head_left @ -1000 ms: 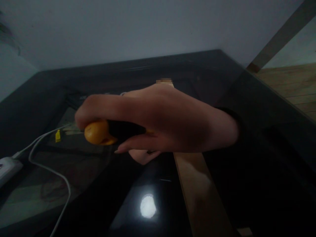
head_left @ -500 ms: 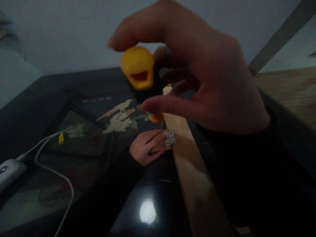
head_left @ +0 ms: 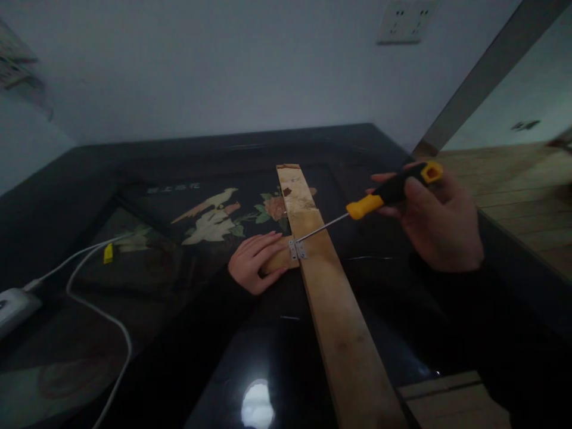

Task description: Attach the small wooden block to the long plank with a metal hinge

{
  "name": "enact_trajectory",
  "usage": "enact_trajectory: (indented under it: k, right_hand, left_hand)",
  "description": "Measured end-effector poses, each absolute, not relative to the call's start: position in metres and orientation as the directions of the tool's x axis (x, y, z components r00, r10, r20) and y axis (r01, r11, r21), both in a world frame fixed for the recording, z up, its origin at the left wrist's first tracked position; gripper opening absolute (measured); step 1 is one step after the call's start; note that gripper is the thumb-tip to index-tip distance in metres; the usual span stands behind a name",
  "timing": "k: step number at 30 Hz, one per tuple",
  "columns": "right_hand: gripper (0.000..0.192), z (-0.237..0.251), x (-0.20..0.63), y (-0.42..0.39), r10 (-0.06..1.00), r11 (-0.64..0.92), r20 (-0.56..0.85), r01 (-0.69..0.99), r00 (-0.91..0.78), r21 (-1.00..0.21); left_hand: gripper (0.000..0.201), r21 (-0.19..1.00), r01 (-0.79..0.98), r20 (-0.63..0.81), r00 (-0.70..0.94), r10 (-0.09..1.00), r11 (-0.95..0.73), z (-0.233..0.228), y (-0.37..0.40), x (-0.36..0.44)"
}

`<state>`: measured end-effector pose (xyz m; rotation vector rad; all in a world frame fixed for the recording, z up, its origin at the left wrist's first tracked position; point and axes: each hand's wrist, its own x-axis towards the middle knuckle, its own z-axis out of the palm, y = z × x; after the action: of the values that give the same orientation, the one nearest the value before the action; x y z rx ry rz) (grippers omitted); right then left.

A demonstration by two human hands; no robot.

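Note:
My right hand (head_left: 435, 223) grips a screwdriver (head_left: 379, 199) with a yellow and black handle, held at the right. Its thin metal shaft slants down to the left, and the tip rests at a small silver hinge (head_left: 296, 249). The hinge joins a long wooden plank (head_left: 339, 322) to a short wooden block (head_left: 276, 262) on the plank's left side. My left hand (head_left: 253, 264) lies flat on that block, fingers together, pressing it against the dark glossy table (head_left: 187, 357).
A white cable (head_left: 96, 310) loops across the left of the table from a white power strip (head_left: 11, 304), with a small yellow tag (head_left: 108, 252) nearby. The tabletop has a bird and flower picture (head_left: 214, 217). A wall socket (head_left: 404, 21) sits high up. A second wooden strip (head_left: 440, 390) lies at the lower right.
My right hand has swung from close in front of the camera down and to the right, so the screwdriver now points at the hinge. My left hand has stayed on the block.

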<state>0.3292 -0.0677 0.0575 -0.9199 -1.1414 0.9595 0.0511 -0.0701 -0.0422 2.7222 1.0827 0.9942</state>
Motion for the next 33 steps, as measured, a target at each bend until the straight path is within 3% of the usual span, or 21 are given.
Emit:
enact_trajectory:
  k: [5, 7, 12, 17, 20, 27, 33]
  right_hand:
    - [0.013, 0.015, 0.348, -0.08, 0.981, 0.017, -0.07, -0.436, 0.183, -0.9]
    - [0.012, 0.001, 0.35, -0.082, 0.976, -0.034, -0.133, -0.48, 0.175, -0.877]
    - [0.021, -0.008, 0.349, -0.084, 0.983, -0.031, -0.113, -0.48, 0.143, -0.877]
    - [0.023, -0.008, 0.345, -0.086, 0.982, -0.095, -0.16, -0.476, 0.097, -0.874]
    - [0.022, -0.012, 0.344, -0.087, 0.987, -0.093, -0.141, -0.45, 0.073, -0.888]
    - [0.022, -0.02, 0.34, -0.087, 0.982, -0.147, -0.186, -0.476, 0.036, -0.867]
    - [0.023, -0.022, 0.338, -0.089, 0.982, -0.132, -0.182, -0.49, 0.055, -0.862]
  left_hand:
    - [0.024, 0.305, 0.516, 0.602, 0.547, 0.581, -0.801, -0.035, -0.083, 0.055]
    - [0.018, 0.339, 0.475, 0.595, 0.56, 0.576, -0.812, -0.035, -0.092, 0.056]
    - [0.008, 0.401, 0.369, 0.5, 0.679, 0.538, -0.838, -0.037, -0.112, 0.054]
    - [0.031, 0.388, 0.408, 0.341, 0.77, 0.54, -0.827, -0.042, -0.116, 0.048]
    - [0.034, 0.38, 0.435, 0.265, 0.794, 0.547, -0.816, -0.046, -0.114, 0.046]
    - [0.019, 0.373, 0.428, 0.265, 0.801, 0.536, -0.823, -0.049, -0.111, 0.047]
    - [0.016, 0.542, 0.398, 0.271, 0.751, 0.602, -0.74, -0.048, -0.107, 0.045]
